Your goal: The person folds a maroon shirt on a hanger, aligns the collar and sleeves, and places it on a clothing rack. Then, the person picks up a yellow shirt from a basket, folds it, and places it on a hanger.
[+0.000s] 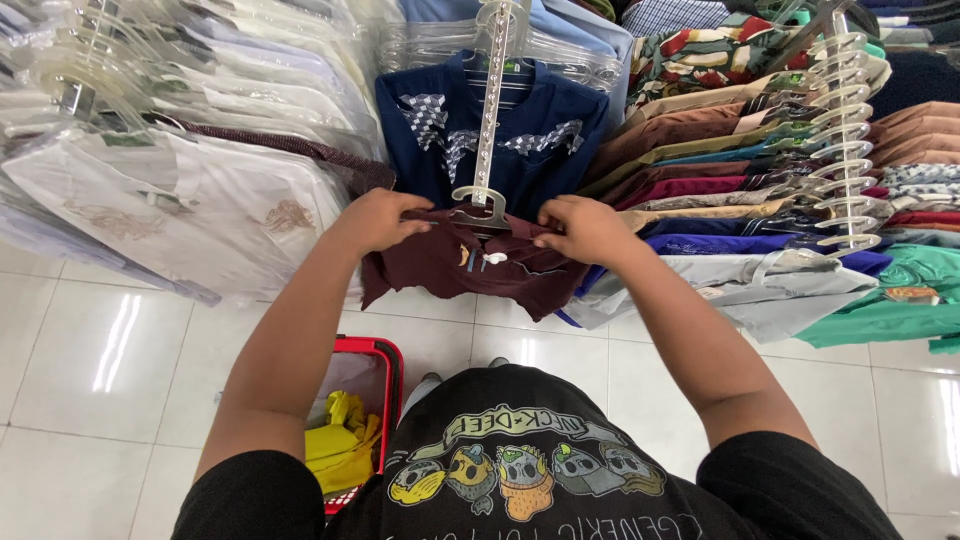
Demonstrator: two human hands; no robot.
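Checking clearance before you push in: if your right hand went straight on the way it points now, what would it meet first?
The right hand points inward along the maroon shirt it grips. It would likely meet the clear hanger at the collar first, then the left hand. Depth is hard to judge here.

A glossy white tiled floor [90, 400] carried a red plastic shopping basket [385, 365] holding crumpled yellow cloth [340, 445].
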